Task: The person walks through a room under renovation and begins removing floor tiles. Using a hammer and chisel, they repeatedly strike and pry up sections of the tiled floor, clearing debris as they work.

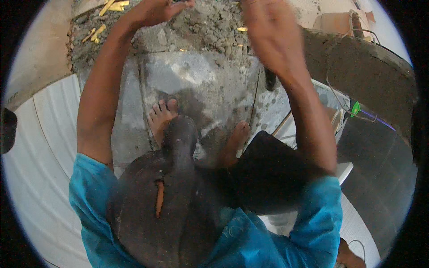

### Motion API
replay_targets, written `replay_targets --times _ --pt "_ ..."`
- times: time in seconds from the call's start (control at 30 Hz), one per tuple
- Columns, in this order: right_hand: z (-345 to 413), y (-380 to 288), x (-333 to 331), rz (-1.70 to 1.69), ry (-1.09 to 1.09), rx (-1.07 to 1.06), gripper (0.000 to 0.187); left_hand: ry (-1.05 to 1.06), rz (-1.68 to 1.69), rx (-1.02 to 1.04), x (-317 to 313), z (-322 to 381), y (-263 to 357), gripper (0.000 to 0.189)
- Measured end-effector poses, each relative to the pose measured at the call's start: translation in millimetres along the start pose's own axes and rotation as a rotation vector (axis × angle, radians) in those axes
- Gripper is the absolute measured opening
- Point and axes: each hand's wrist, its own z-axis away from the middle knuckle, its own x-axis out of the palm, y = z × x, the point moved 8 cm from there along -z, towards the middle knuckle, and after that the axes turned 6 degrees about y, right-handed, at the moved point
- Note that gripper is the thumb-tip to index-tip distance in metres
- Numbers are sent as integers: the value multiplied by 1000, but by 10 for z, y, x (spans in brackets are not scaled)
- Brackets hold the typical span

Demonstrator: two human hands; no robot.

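Note:
Both of my hands are at the top of the view, over grey, crumbly wet mortar [207,26]. My left hand [164,12] points to the right, partly cut off by the upper edge; whether it holds anything is unclear. Motion blurs my right hand [271,30], whose fingers lie out of view. A dark tool handle [270,80] sticks out below that hand, which seems closed around it; the tool's working end is hidden. Smeared grey slabs [201,77] lie between the mortar and my bare feet [162,117].
Yellow scraps [98,33] lie on the mortar at left. White ribbed panels [50,124] curve along the left side. At right stand a low plastered wall [362,63] and an orange bucket [335,23]. A loose cord [330,75] hangs near a green plastic piece [356,109].

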Motion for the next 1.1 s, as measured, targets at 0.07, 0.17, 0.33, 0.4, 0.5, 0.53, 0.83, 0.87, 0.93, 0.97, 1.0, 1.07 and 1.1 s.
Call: replay_targets --times 0.07,0.17,0.33,0.4,0.5,0.53,0.83,0.87,0.93,0.97,1.0,1.07,1.1 --pt "38 -162 -172 187 239 -246 40 132 -19 100 -86 12 130 23" --pt "1 -145 -24 282 138 -388 38 74 -190 -307 -67 46 -149 22" --pt "-25 94 2 -30 156 -142 41 65 132 -98 -52 17 56 28" --pt "-42 6 69 5 35 -116 41 14 183 -100 -17 12 56 24" --pt "-175 -59 154 204 -219 -76 40 233 -186 160 -193 -26 215 18" --pt "-198 -93 117 313 -323 30 38 170 36 3 -149 -31 78 19" --pt "-324 26 161 286 -141 -66 40 94 72 57 -102 -65 -18 21" --pt "-299 8 157 290 24 -219 44 71 145 -25 -85 -66 -79 21" --pt "-253 -1 108 328 196 -359 48 21 164 -206 -37 -61 -203 21" --pt "-273 -7 122 365 183 -345 49 94 170 -74 -106 -91 -91 21" --pt "-324 150 253 414 -52 -151 47 172 171 56 -184 -89 28 21" --pt "-300 128 280 357 -158 -5 46 185 106 36 -205 -86 63 26" --pt "-273 -89 163 271 -27 -81 46 123 154 -100 -149 -79 -11 27"
